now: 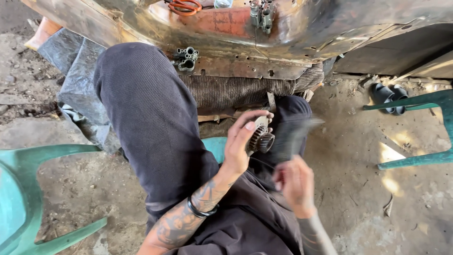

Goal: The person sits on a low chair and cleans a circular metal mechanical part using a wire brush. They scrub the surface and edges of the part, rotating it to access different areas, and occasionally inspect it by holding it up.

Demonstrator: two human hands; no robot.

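We look down from a head-worn camera at a person seated over a dirt floor, dark trousers filling the middle of the view. Our left hand (241, 141), with a tattooed forearm and a black band (202, 210) at the wrist, is raised above the lap. Its fingers and thumb curl around a small metal gear part (262, 137), toothed and dark below with a paler metal piece on top, so the hand is closed in a grip on it. The gear part sits near the centre of the view, just above the right knee.

Our right hand (295, 182) is lower and just to the right of the left, close to the gear part but not touching it. It is blurred by motion. It appears to be wrapped around the handle of a dark brush-like tool (295, 134), whose smeared head reaches up beside the gear part; we cannot tell whether the tool touches the gear.

Beyond the knees lies a large rusty, stained metal panel (302, 33). On it rest orange-handled scissors (185, 6) at the top edge, a cluster of small metal cylinders (262, 14) near them, and a grey cast part with round holes (186, 58) at the near edge. Green plastic chairs stand at the left (28, 189) and right (424, 101). A pair of dark sandals (388, 96) lies on the ground at the right.
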